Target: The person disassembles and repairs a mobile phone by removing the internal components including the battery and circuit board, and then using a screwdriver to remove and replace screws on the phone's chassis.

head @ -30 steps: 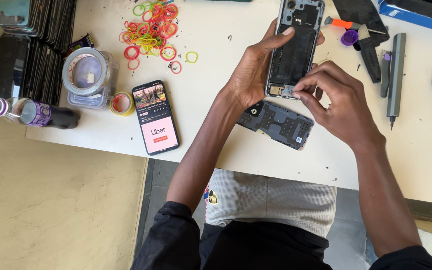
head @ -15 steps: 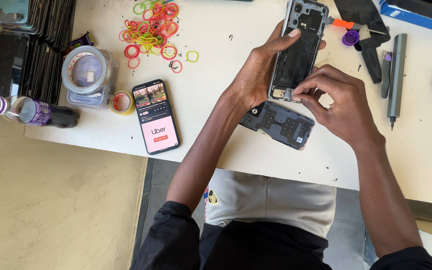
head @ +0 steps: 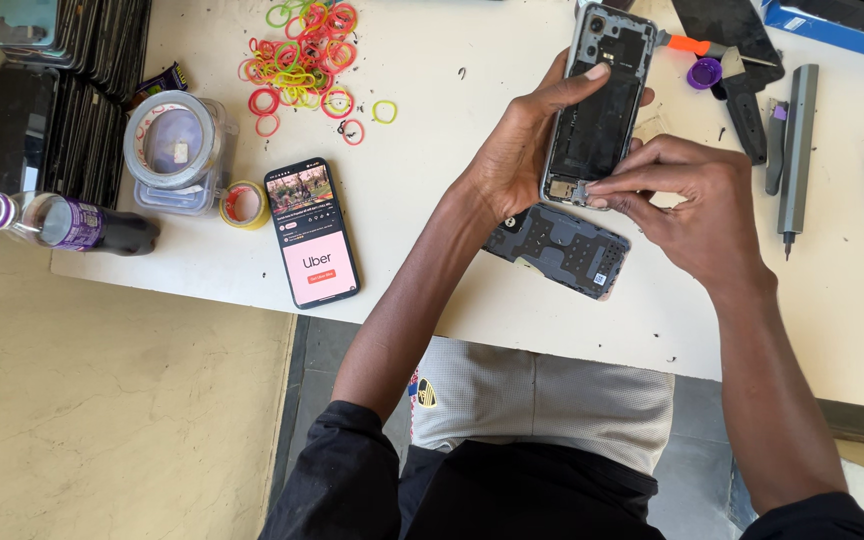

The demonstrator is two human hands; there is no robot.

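My left hand grips an opened phone body with its back off, held above the white table. Its index finger lies across the dark inner frame. My right hand pinches at a small part on the lower end of that phone, fingertips closed together. Just below both hands, a removed dark inner cover plate lies flat on the table.
A lit smartphone lies left of my arm. Tape rolls, a bottle on its side, coloured rubber bands, stacked phones sit further left. A grey screwdriver, purple cap and blue box are right.
The phone body has been raised slightly and my right hand's fingertips have closed in on its lower end. The rest of the table is unchanged.
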